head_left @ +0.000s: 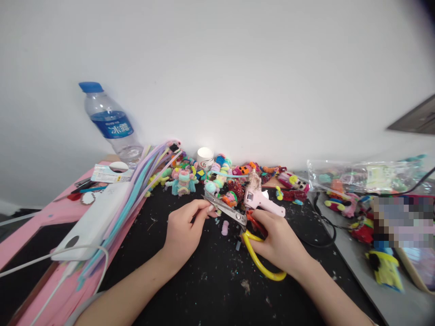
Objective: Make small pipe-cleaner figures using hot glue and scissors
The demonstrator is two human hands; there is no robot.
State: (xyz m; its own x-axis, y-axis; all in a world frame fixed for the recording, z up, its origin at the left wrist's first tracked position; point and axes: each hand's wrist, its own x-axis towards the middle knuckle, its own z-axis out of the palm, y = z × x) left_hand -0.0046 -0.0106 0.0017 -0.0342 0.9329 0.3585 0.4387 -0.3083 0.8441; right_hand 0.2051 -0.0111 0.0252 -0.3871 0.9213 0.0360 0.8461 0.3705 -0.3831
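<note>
My right hand (277,240) grips scissors (229,213) with a yellow loop and an orange-red loop. Their metal blades point up and left, toward the fingertips of my left hand (186,226). Those fingers are pinched together beside the blades; what lies between them is too small and covered to name. Just behind the scissors is a pale pink glue gun (260,201) with a grimy nozzle. A short lilac fuzzy piece (224,227) lies on the black mat (204,290) below the blades.
Fuzzy pipe-cleaner figures (183,181) line the wall side, around a paper cup (205,158). Left are a bundle of pastel pipe cleaners (136,199), a white power bank-like box (91,222) and a water bottle (110,120). Right are a plastic bag (363,176), black cable (319,246) and phone (418,262).
</note>
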